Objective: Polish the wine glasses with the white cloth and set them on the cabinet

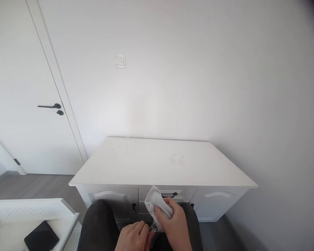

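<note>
Here, low in the view, the right hand (174, 219) is closed around a crumpled white cloth (157, 204), fingers wrapped over its lower part while a loose fold sticks up toward the cabinet. Just beneath, the left hand (134, 237) meets it — its fingertips pinch together at something small and clear at the cloth's bottom edge, too blurred to name. Both hands hover above the person's lap, dark trouser legs (99, 226) spread to either side.

The step in hand looks like readying or gathering the cloth, held close to the body and not touching any furniture. Any move forward would call for lifting the cloth over the front edge of the white cabinet (157, 162), which stands directly ahead with its back against the wall.

The cabinet top is broad, with faint smudges near its middle and back. Its front edge runs straight across just above the hands; below it are drawer fronts with a dark handle (170, 194) right behind the cloth. There is open room on both sides — grey floor to the left before a white door (23, 87) with a dark lever, and a narrow strip of floor to the right. At lower left a white perforated tray (28, 209) sits near a dark phone (42, 237), well apart from the hands. A light switch (119, 61) is on the wall above.
</note>
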### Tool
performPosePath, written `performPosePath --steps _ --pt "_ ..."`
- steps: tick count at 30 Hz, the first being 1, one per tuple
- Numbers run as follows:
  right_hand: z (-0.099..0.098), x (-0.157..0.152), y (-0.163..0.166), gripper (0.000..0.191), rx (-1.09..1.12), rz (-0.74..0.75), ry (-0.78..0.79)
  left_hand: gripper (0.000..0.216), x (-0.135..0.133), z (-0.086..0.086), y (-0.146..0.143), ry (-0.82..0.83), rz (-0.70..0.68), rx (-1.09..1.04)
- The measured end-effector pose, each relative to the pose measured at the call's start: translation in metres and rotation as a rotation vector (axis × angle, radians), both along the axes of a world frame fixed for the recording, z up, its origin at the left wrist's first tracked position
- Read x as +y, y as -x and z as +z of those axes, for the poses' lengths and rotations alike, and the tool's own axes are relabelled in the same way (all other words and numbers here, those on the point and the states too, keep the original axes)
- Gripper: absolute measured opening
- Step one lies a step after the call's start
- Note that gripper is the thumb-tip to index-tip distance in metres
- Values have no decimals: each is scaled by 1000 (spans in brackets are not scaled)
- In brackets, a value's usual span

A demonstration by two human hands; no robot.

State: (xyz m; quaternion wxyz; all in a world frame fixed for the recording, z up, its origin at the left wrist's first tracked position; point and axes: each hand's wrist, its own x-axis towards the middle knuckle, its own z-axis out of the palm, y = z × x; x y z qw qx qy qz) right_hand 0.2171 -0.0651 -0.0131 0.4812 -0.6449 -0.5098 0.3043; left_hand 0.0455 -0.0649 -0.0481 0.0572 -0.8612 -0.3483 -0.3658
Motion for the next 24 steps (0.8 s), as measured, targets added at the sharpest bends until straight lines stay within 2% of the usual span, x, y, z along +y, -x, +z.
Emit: performPosePath --steps 2,4,6,9,11,13,15,17,19,21,22,24 --pt "13 6 -2 26 -27 55 40 31 2 6 2 -60 -4 31" --pt "20 6 -7 28 -38 138 28 32 3 10 4 87 -6 -20" --pt "16 0 -15 28 -39 212 -4 34 1 13 7 422 16 -218" --pt "-4 -11 -30 36 -113 340 -89 37 -4 15 12 1022 76 -707" --pt "-21 -15 -36 40 -176 451 -149 46 -8 17 14 1236 88 -916" --pt "-35 -15 -35 35 -124 409 -196 51 -11 19 13 1240 80 -927" --pt "-41 -9 -29 44 68 186 -162 55 -10 22 12 1146 84 -849" --pt "-39 -2 -24 58 341 -88 -89 62 -6 25 13 1083 81 -741" --pt "-29 4 -24 72 597 -212 -83 67 -2 26 16 1078 75 -656" --pt "-17 6 -29 73 755 -174 -159 67 0 24 21 1085 93 -633" --pt "-11 5 -32 71 798 -86 -176 66 -1 21 23 1079 114 -641" --pt "-4 -1 -37 69 817 139 -109 62 -5 16 27 1043 163 -661"
